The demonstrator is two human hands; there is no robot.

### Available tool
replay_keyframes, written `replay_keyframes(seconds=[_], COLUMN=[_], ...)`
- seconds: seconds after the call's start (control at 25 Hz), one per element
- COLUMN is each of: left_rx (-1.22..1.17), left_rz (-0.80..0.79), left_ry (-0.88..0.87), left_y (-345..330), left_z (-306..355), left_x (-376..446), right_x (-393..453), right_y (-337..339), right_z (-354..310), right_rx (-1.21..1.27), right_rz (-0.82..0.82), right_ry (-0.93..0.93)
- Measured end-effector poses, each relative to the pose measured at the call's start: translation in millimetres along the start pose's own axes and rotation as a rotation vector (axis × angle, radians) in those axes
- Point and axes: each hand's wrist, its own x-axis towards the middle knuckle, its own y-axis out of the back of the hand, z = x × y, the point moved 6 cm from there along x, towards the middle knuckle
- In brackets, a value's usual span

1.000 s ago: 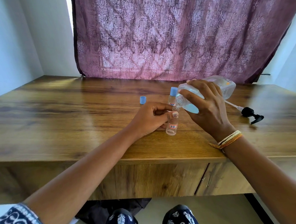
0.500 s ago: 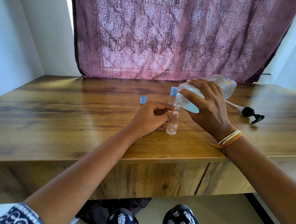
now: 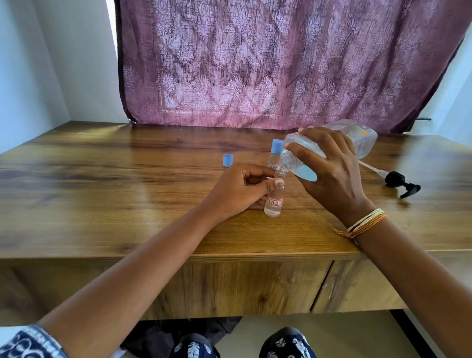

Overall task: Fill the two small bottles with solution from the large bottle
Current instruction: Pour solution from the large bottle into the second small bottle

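blue cap (image 3: 228, 160), mauve damask curtain (image 3: 276, 50)

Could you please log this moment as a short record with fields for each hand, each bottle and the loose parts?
left hand: steadies open small bottle, labelled 17B, upright on table
right hand: tilts large bottle, mouth at the small bottle's neck
second small bottle: capped, standing behind
loose blue cap: on table, left of bottles
pump head: lying on table, right

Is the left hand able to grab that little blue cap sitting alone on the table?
Probably not right now: the left hand is holding the open small clear bottle. The small blue cap lies close, with bare wooden table between them.
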Motion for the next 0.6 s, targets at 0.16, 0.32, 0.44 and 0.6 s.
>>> replay_keyframes(seconds=[0.16, 0.32, 0.44, 0.6], left_rx=[-0.012, -0.008, -0.010, 0.005], left_rz=[0.002, 0.000, -0.006, 0.001], left_ry=[0.005, 0.002, 0.001, -0.011], left_y=[-0.4, -0.7, -0.6, 0.3], left_z=[1.0, 1.8, 1.6, 1.0], left_x=[-1.3, -1.5, -1.3, -0.4], right_x=[0.2, 0.2, 0.0, -0.1], right_y=[0.3, 0.1, -0.2, -0.3], right_z=[-0.1, -0.1, -0.1, 0.1], right_rx=[0.000, -0.007, -0.009, -0.007], right_rz=[0.008, 0.004, 0.000, 0.007], right_ry=[0.004, 0.000, -0.001, 0.001])
